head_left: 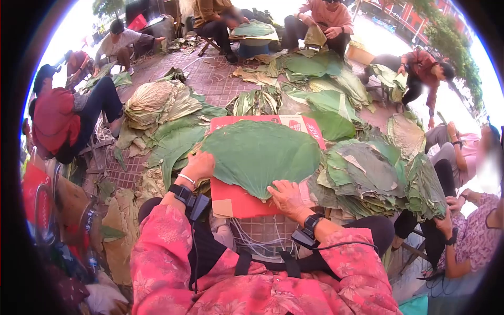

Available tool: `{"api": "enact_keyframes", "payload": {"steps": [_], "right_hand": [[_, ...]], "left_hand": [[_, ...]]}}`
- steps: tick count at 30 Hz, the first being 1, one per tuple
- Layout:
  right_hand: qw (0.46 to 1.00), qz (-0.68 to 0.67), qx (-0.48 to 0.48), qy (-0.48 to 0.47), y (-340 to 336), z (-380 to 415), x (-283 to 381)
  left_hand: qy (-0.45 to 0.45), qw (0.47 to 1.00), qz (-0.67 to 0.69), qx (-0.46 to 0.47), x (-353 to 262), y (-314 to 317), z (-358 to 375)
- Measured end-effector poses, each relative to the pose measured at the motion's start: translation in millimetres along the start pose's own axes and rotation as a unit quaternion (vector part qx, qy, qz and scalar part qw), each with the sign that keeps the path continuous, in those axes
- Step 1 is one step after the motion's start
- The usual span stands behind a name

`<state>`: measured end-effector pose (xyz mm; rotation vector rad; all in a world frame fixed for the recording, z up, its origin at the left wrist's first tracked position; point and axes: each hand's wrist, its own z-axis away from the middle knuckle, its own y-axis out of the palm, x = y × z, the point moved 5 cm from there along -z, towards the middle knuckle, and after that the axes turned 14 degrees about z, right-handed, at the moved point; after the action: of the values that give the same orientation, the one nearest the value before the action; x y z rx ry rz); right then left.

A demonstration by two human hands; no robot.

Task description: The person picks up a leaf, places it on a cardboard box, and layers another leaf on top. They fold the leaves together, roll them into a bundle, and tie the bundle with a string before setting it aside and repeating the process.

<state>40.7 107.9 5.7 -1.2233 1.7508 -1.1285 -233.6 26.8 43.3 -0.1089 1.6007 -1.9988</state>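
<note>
A large green lotus leaf (pixel 257 152) lies spread over a red cardboard sheet (pixel 247 207) in front of my lap. At its left edge my left hand (pixel 200 165) has its fingers bent and closed on the rim. My right hand (pixel 287 197) rests on the near right part of the leaf, fingers spread and flat, close to the cardboard. Right of the cardboard is a thick stack of flattened leaves (pixel 362 170). More green leaves (pixel 178 142) lie to the left.
Piles of dried leaves (pixel 160 102) cover the brick paving (pixel 202 81). Several people sit around, some handling leaves; one person (pixel 462 231) is close at my right. White strings (pixel 262 236) lie under the cardboard. A red bag (pixel 37 191) stands at far left.
</note>
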Motion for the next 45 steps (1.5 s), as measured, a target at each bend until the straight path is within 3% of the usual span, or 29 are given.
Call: {"api": "enact_keyframes", "payload": {"steps": [3, 6, 9, 13, 15, 17, 19, 20, 22, 25, 28, 31, 34, 37, 40, 42, 45], "right_hand": [[0.999, -0.044, 0.0, 0.021, 5, 10, -1], [0.995, -0.084, 0.049, 0.022, 9, 13, -3], [0.989, -0.091, 0.107, 0.04, -12, 12, -21], [0.982, -0.058, 0.171, 0.059, -51, 12, -93], [0.987, -0.051, 0.112, 0.104, -68, 36, -156], [0.966, -0.049, 0.163, 0.194, -88, 69, -222], [0.933, 0.036, 0.235, 0.27, -99, 116, -276], [0.909, 0.08, 0.271, 0.306, -102, 141, -294], [0.887, 0.041, 0.289, 0.357, -101, 178, -307], [0.883, -0.041, 0.203, 0.421, -88, 207, -319], [0.898, 0.011, 0.203, 0.391, -84, 205, -319], [0.899, 0.077, 0.137, 0.408, -97, 188, -325], [0.917, -0.007, -0.03, 0.399, -133, 149, -321], [0.931, -0.065, -0.072, 0.351, -167, 98, -288], [0.945, -0.185, -0.01, 0.269, -189, 41, -229], [0.955, -0.219, 0.039, 0.195, -193, 10, -184], [0.936, -0.3, 0.125, 0.137, -170, -16, -149]], "left_hand": [[0.049, 0.995, 0.084, -0.022, -40, -4, 9], [0.171, 0.957, 0.207, -0.109, -88, 35, 23], [0.212, 0.971, 0.114, -0.008, -116, 98, 31], [0.212, 0.975, 0.06, -0.024, -131, 104, 44], [0.211, 0.975, 0.066, -0.018, -132, 101, 45], [0.214, 0.974, 0.069, -0.018, -134, 101, 45], [0.216, 0.973, 0.071, -0.024, -137, 103, 48], [0.217, 0.973, 0.072, -0.024, -138, 104, 49], [0.219, 0.972, 0.075, -0.025, -141, 106, 49], [0.22, 0.973, 0.073, -0.007, -145, 105, 50], [0.216, 0.973, 0.079, -0.004, -145, 103, 50], [0.205, 0.973, 0.104, -0.018, -145, 96, 48], [0.212, 0.962, 0.166, -0.047, -145, 86, 39], [0.228, 0.928, 0.288, -0.069, -148, 69, 28], [0.254, 0.892, 0.359, -0.105, -166, 24, 23], [0.333, 0.858, 0.354, -0.167, -185, -15, 31], [0.346, 0.845, 0.407, -0.027, -196, -26, 23]]}}
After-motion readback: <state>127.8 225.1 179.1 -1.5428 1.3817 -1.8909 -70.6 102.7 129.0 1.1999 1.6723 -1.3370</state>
